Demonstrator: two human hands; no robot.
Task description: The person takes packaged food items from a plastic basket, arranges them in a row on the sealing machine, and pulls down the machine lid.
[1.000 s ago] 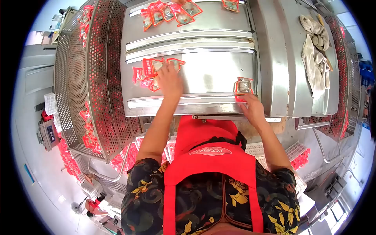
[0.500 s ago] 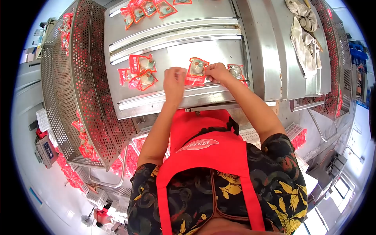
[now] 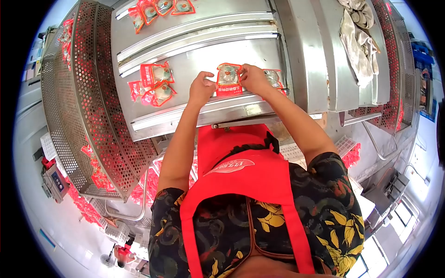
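Steel surface is shining. Left hand, fingers apart, is curving beside a packet; right hand touching it, can't tell if pinching.

Partly covered, partly cut off, partly too small to tell.
Near the tabletop's right edge, the right hand and its wrist hide part of a packet; toward the left edge, stacked packets cover one another. The top of the view crops the far packets and the cloth. Whether the left hand touches the middle packet cannot be told.
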